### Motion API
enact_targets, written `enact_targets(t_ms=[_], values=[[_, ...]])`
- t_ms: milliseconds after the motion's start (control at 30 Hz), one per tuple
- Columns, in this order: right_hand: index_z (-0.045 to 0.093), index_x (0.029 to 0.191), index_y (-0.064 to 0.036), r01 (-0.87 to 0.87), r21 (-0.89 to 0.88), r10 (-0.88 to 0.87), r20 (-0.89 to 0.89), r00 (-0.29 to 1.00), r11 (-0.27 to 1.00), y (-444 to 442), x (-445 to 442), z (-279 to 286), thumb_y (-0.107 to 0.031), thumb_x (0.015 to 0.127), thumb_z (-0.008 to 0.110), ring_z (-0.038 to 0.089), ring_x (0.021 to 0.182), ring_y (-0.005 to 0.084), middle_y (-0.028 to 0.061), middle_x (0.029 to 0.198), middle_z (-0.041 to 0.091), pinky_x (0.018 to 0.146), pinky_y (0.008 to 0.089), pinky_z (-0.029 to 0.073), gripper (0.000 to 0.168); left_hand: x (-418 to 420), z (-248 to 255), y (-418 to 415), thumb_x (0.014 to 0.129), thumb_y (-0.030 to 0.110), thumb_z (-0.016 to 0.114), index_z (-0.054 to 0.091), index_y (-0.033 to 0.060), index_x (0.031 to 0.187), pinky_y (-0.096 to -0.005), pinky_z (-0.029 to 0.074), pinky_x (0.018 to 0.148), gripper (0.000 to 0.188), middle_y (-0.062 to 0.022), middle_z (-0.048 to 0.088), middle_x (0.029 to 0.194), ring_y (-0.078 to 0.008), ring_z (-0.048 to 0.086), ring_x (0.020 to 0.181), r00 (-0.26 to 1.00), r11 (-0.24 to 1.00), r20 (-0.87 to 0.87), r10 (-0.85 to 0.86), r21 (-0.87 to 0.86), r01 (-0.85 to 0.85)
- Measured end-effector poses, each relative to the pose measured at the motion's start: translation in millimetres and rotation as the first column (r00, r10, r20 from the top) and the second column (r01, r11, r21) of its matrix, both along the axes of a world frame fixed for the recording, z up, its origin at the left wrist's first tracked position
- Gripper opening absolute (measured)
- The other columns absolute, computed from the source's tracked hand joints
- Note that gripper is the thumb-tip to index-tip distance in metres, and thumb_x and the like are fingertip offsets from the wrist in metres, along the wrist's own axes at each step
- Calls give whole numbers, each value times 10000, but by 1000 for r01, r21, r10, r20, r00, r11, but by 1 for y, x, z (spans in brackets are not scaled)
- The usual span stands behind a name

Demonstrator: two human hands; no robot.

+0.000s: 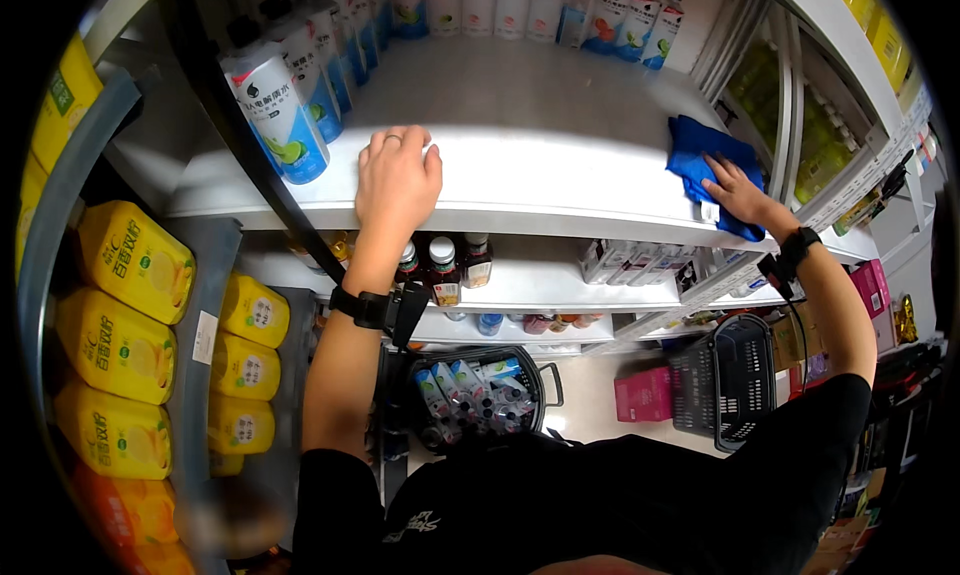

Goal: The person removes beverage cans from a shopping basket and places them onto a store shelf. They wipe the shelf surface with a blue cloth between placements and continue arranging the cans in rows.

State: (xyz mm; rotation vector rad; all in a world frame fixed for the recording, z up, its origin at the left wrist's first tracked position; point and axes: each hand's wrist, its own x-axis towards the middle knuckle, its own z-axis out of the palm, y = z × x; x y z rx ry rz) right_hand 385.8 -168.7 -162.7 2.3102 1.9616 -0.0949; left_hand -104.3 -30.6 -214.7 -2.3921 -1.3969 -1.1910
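My left hand point(400, 176) rests on the front part of a white shelf point(525, 155), fingers slightly bent, with nothing seen in it. Just left of it stands a row of white and blue drink bottles point(281, 117), running back along the shelf's left side. More of these bottles point(480, 4) line the rear. At the shelf's right end my right hand point(733, 190) lies on a blue cloth point(716, 151), pressing it to the surface near the front edge. The fingers are spread over the folded cloth, and whether they grip it is unclear.
A black post point(247, 132) slants past my left hand. Yellow bottles point(135, 260) fill racks at the left. Dark bottles point(444, 271) stand on the shelf below. A basket of bottles point(541, 395), another dark basket point(724, 380) and a pink box point(643, 395) are lower down.
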Motion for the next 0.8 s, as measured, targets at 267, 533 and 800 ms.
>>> enact_targets(t_ms=[267, 533, 800], values=[[96, 1515, -180, 93, -207, -78, 79, 994, 974, 126, -27, 12, -603, 943, 274, 80, 1434, 375, 209, 1554, 54, 1165, 466, 94, 734, 2, 0, 0, 836, 189, 585, 611, 42, 918, -413, 418, 861, 170, -117, 635, 972, -304, 555, 981, 998, 998, 56, 1, 61, -5], [59, 1516, -166, -305, -193, 317, 36, 948, 933, 242, -215, 4, -610, 941, 259, 92, 1424, 405, 223, 1550, 42, 1154, 518, 108, 753, 0, 0, -1, 831, 151, 554, 584, 30, 919, -413, 408, 885, 152, -131, 633, 958, -294, 553, 976, 996, 997, 86, -12, 73, 5], [169, 1508, -215, -684, -11, 684, 12, 729, 729, 144, -272, -3, -466, 962, 334, 139, 1415, 417, 242, 1536, 126, 1154, 471, 135, 624, -3, 0, 0, 837, 171, 553, 603, 31, 993, -428, 383, 937, 215, -135, 639, 1029, -310, 543, 1050, 996, 994, 82, 24, 103, -32]])
